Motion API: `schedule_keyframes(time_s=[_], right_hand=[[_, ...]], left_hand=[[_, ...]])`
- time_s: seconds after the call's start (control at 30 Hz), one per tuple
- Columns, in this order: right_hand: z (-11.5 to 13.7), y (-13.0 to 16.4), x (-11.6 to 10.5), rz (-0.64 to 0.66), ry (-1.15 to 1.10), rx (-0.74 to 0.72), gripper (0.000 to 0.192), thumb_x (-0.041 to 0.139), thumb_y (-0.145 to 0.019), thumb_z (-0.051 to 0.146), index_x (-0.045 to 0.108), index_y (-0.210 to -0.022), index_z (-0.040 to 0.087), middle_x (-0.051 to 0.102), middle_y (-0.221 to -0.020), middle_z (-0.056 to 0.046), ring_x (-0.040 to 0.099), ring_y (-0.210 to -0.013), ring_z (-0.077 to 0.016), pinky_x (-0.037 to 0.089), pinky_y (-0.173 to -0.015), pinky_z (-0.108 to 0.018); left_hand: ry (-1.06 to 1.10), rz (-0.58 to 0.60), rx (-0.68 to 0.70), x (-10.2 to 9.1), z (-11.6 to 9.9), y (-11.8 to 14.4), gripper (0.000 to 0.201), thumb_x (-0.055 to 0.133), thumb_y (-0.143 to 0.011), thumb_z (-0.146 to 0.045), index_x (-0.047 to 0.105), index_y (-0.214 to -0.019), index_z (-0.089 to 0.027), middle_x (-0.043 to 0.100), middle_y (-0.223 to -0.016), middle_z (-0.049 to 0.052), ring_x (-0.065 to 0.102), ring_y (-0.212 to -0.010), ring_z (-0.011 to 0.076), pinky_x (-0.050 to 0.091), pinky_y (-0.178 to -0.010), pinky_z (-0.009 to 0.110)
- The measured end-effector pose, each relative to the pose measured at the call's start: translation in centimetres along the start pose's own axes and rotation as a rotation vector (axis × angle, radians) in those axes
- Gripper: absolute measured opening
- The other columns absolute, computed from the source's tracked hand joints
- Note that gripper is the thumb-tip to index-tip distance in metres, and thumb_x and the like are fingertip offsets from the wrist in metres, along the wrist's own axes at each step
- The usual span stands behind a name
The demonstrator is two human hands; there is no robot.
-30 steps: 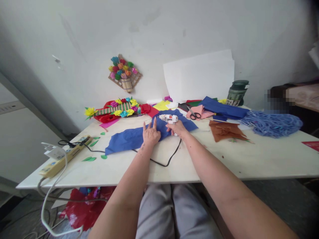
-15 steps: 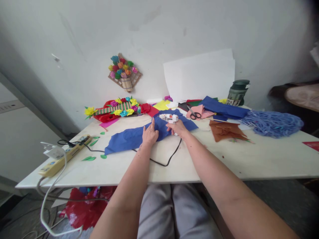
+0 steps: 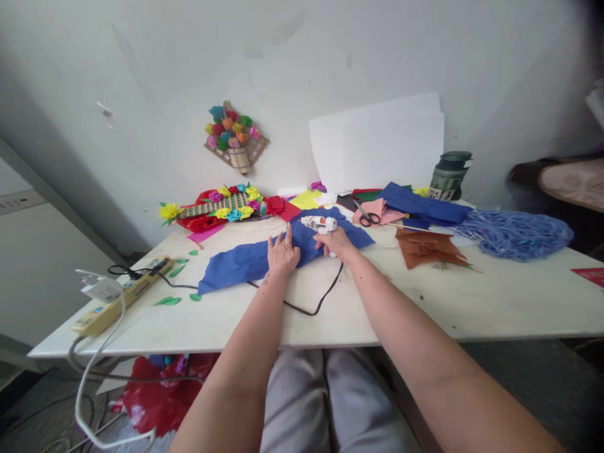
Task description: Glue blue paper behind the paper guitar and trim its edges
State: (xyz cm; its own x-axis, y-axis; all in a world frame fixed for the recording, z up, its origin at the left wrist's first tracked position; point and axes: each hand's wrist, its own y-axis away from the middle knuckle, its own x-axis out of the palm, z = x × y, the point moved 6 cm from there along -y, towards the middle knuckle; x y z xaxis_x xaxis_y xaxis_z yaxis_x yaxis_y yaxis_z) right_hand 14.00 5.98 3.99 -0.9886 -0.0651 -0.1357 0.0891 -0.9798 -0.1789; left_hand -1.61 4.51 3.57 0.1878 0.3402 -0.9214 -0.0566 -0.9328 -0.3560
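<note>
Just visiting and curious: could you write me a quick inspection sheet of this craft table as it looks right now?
Surface: white table, crowded along the back.
Job's things: blue paper sheet lying flat; white glue gun over it.
Clutter: scissors, brown paper, blue shredded pile, paper-flower piece, green leaf cutouts, dark jar.
Hands: left hand pressed flat on the blue sheet; right hand gripping the glue gun.
Cables: black cord runs from the gun across the table; power strip at the left edge, white cable hanging down.
Surroundings: white wall with flower decoration; white board leaning on it.
</note>
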Motion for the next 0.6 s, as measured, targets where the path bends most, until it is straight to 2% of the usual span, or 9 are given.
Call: schedule_keyframes(time_s=[0.2,0.37,0.6], right_hand=[[-0.23,-0.12,0.04,-0.007,0.003,-0.009,0.012,0.061,-0.064,0.025,0.059,-0.06,0.014,0.062,-0.049,-0.002,0.043,-0.027,-0.0076,0.032,-0.03,-0.02],[-0.29,-0.13,0.08,-0.008,0.006,-0.014,0.013,0.061,-0.064,0.025,0.059,-0.06,0.013,0.062,-0.049,-0.002,0.043,-0.027,-0.0082,0.032,-0.03,-0.02],[-0.19,0.03,0.08,-0.005,0.025,-0.008,0.012,0.061,-0.064,0.025,0.06,-0.06,0.013,0.063,-0.05,-0.002,0.043,-0.028,-0.0084,0.032,-0.03,-0.02]], left_hand=[[-0.061,-0.028,0.033,-0.19,-0.44,0.05,0.072,0.036,-0.079,-0.023,0.011,-0.147,-0.015,0.062,-0.119,0.007,0.034,-0.131,0.0201,0.007,-0.112,0.047],[-0.116,-0.068,0.062,-0.12,-0.71,0.05,0.075,0.037,-0.079,-0.023,0.007,-0.147,-0.015,0.06,-0.121,0.009,0.036,-0.129,0.0218,0.005,-0.112,0.048],[-0.101,-0.075,0.062,-0.07,-0.79,0.06,0.078,0.038,-0.078,-0.022,0.004,-0.147,-0.013,0.064,-0.114,0.007,0.04,-0.125,0.0212,0.006,-0.112,0.045]])
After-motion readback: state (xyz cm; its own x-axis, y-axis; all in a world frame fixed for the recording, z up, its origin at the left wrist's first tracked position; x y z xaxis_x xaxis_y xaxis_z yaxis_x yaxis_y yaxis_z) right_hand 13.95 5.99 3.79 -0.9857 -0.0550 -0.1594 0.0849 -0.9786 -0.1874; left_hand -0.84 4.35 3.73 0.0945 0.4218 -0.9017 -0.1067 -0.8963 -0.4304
